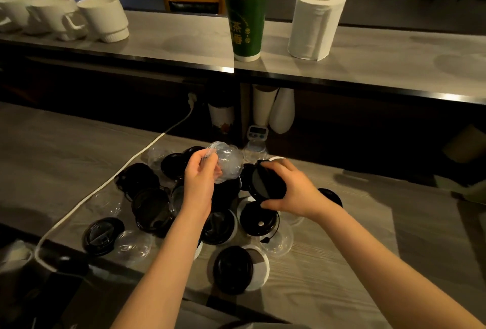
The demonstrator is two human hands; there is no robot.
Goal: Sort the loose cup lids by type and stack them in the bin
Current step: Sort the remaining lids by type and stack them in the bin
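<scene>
Now left hand (197,180) grips clear dome lids (225,161), right hand (289,188) grips black lids (267,184), both above the pile (157,210)

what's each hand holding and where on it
Left hand pinches clear dome lids at the rim; right hand grips a black lid by opposite edges.
</scene>
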